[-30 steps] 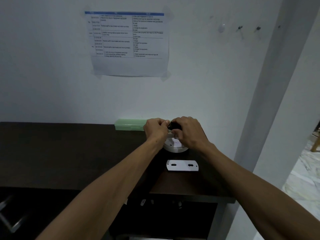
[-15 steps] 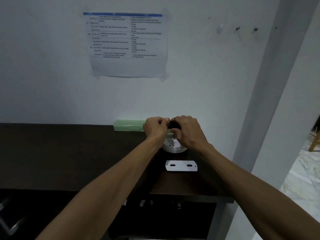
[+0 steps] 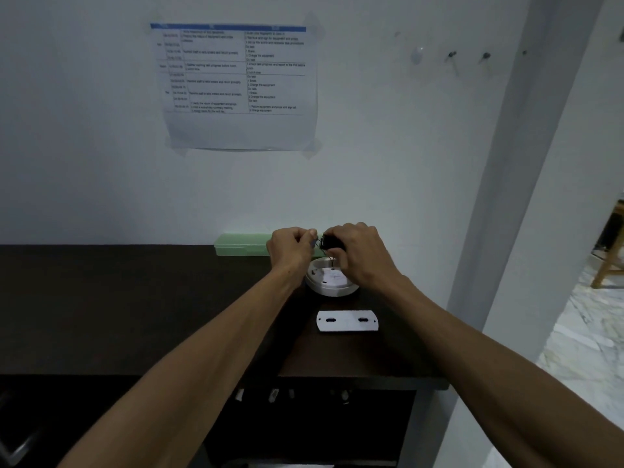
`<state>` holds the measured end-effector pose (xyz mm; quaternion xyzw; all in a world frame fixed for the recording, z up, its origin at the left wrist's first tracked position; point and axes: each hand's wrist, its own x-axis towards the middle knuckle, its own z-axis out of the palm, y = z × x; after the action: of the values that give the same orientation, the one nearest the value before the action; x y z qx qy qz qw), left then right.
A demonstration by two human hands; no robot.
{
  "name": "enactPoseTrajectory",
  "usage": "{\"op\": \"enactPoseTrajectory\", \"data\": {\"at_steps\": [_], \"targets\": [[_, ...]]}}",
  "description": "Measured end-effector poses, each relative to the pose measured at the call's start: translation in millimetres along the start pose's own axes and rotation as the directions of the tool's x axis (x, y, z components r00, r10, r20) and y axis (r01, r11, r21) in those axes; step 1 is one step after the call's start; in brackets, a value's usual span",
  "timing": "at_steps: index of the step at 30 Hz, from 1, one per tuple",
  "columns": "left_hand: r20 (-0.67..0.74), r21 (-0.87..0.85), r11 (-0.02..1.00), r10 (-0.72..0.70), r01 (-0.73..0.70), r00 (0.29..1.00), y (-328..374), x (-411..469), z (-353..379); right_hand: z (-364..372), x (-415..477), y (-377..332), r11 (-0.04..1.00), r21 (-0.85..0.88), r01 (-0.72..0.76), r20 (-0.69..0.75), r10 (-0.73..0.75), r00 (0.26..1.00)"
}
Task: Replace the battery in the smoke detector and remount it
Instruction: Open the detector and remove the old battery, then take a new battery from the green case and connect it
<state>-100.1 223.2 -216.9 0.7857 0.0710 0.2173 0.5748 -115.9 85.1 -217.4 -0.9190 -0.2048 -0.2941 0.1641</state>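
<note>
Over the smoke detector [image 3: 332,283] your right hand [image 3: 363,256] grips the battery [image 3: 329,242], left hand [image 3: 291,248] pinches its clip [image 3: 313,243]; tugging may snap wires [image 3: 333,262].

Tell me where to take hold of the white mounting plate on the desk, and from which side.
Pinch the mounting plate across its short width, by the long near and far edges, coming straight down from above. It lies flat on the desk, long axis left to right, so one edge probably needs tipping up first.
</note>
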Motion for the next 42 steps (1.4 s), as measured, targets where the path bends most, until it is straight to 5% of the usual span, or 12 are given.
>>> {"op": "enactPoseTrajectory", "data": {"at_steps": [4,9,20,42], "targets": [[0.019,0.057,0.997,0.055,-0.056,0.998,3,4,-1,-12,5,5,0.994,-0.053,-0.092,0.013,0.092,0.996],[0.068,0.162,0.978,0.125,-0.135,0.990,2,1,1,-39,2,30,0.972,-0.099,-0.212,0.242,0.230,0.943],[0.117,0.333,0.916,0.195,-0.223,0.974,8,-10,0,-58,-29,50,0.971,-0.136,-0.198,0.606,0.240,0.758],[0.123,0.289,0.930,0.199,-0.227,0.972,1,-7,4,-40,-33,55,0.971,-0.084,-0.223,0.567,0.230,0.791]]}}
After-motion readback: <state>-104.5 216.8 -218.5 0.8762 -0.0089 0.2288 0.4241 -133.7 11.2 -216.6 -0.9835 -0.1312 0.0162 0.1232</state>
